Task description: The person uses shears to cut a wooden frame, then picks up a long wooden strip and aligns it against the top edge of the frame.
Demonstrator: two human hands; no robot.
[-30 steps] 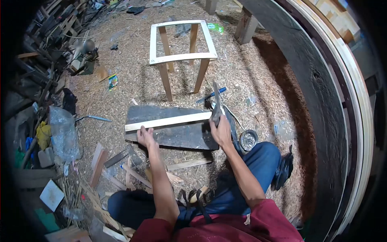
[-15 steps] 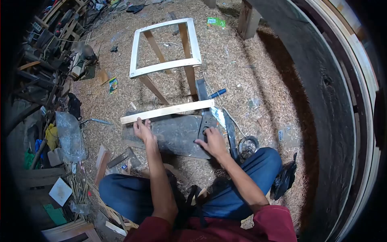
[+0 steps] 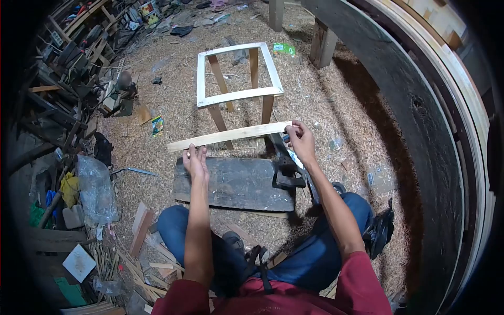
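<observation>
My left hand point(image 3: 196, 163) is closed on a pale wooden strip point(image 3: 231, 137), its fingers at the lower edge toward the left end. My right hand point(image 3: 301, 140) pinches the strip's right end between thumb and fingers. Held slightly slanted, right end higher in view, the strip overlaps the front legs of a wooden stool frame point(image 3: 240, 96) with a white-edged open top. Below the strip lies a dark flat board point(image 3: 236, 184). A dark, long-bodied tool with a handle point(image 3: 287, 176) rests at the board's right end, partly hidden by my right hand and forearm.
Wood shavings point(image 3: 152, 181) cover the ground. Scrap wood and clutter pile up at left, beside a clear plastic bag point(image 3: 97, 189). A thin metal rod point(image 3: 134, 171) lies left of the board. A heavy dark timber beam point(image 3: 415, 100) runs along the right. A black bag point(image 3: 379, 228) sits by my right knee.
My right hand has left the dark tool and taken hold of the strip's right end. The strip has shifted right in view. The tool now sits turned at the board's right end.
</observation>
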